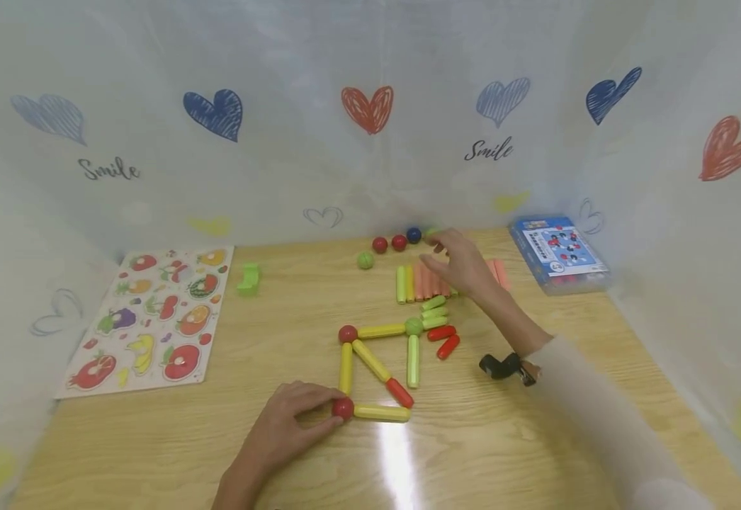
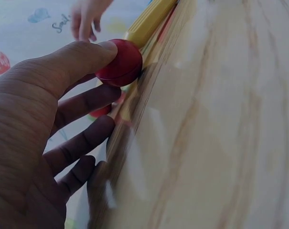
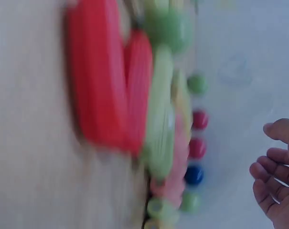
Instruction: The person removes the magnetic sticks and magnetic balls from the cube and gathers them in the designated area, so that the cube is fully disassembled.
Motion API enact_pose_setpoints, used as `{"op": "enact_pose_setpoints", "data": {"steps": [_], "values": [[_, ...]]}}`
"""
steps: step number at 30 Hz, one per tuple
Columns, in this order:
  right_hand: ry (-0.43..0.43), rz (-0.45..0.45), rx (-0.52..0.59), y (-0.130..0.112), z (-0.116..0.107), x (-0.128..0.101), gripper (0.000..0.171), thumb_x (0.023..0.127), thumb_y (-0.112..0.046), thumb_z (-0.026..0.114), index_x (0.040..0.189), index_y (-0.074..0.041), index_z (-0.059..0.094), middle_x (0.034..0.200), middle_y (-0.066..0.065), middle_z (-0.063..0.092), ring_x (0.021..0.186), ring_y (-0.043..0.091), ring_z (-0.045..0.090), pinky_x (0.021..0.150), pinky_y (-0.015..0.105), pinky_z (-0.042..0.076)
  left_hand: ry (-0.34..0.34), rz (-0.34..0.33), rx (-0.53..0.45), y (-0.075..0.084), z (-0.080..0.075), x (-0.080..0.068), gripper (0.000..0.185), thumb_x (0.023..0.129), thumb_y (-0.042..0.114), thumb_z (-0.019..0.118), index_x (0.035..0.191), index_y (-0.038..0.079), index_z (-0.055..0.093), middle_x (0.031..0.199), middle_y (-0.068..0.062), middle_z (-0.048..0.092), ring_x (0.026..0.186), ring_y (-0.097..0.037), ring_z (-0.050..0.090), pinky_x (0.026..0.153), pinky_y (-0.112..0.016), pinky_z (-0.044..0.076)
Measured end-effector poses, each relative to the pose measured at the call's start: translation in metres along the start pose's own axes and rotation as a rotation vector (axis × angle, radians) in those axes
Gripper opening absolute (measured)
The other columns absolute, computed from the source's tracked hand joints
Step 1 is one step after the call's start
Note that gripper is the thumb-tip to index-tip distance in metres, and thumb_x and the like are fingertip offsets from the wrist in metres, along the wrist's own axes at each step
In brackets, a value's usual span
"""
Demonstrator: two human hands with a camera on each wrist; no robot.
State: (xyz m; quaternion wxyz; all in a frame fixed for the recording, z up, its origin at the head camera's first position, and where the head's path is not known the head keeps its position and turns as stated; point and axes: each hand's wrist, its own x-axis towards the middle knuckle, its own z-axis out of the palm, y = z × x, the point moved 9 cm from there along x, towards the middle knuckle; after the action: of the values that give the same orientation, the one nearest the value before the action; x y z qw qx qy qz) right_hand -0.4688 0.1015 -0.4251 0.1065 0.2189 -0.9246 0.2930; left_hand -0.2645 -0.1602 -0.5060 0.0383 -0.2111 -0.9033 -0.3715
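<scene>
Nearby, fruit puzzle [image 1: 154, 319], blue box [image 1: 558, 253], left hand [image 1: 290, 425] pinching red ball [image 1: 343, 407], right hand [image 1: 462, 265] spread over sticks [image 1: 424, 282].

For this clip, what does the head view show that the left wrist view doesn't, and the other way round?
Only the head view shows the fruit puzzle board, the blue box, the loose balls and the right hand above the row of sticks. Only the left wrist view shows the left hand's fingers from the palm side. Both show the left hand touching the red ball joined to a yellow stick.
</scene>
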Motion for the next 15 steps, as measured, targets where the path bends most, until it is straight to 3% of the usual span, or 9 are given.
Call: {"op": "enact_pose_setpoints", "data": {"steps": [4,7,12,15], "values": [[-0.036,-0.180,0.045,-0.057,0.006,-0.061,0.027,0.085,-0.025,0.066,0.107,-0.008,0.062,0.099,0.003,0.060,0.083,0.016,0.057,0.067,0.031,0.051,0.003,0.029,-0.006,0.005,-0.002,0.001,0.028,0.078,0.045,0.070,0.105,0.044,0.064,0.102,0.031,0.059,0.097,0.004,0.054,0.088,-0.035,0.041],[-0.108,-0.263,0.033,-0.085,0.021,-0.104,0.023,0.083,-0.022,0.068,0.102,-0.010,0.064,0.094,0.000,0.061,0.079,0.013,0.058,0.063,0.025,0.051,0.004,0.050,-0.005,0.008,-0.002,0.001,0.028,0.078,0.043,0.070,0.105,0.043,0.064,0.102,0.030,0.059,0.097,0.003,0.054,0.087,-0.034,0.042],[-0.182,-0.329,-0.059,-0.105,0.049,-0.149,0.021,0.080,-0.023,0.071,0.098,-0.012,0.066,0.089,-0.004,0.061,0.071,0.005,0.054,0.060,0.016,0.046,0.011,0.049,-0.009,0.007,-0.003,-0.002,0.028,0.077,0.043,0.071,0.105,0.041,0.065,0.103,0.029,0.060,0.099,0.002,0.055,0.088,-0.036,0.042],[-0.145,-0.362,-0.136,-0.111,0.055,-0.160,0.021,0.079,-0.023,0.071,0.097,-0.013,0.067,0.086,-0.006,0.059,0.067,0.002,0.051,0.057,0.015,0.045,0.010,0.037,-0.014,0.006,-0.002,-0.002,0.028,0.077,0.045,0.070,0.105,0.041,0.065,0.103,0.029,0.059,0.100,0.001,0.055,0.090,-0.037,0.042]]}}
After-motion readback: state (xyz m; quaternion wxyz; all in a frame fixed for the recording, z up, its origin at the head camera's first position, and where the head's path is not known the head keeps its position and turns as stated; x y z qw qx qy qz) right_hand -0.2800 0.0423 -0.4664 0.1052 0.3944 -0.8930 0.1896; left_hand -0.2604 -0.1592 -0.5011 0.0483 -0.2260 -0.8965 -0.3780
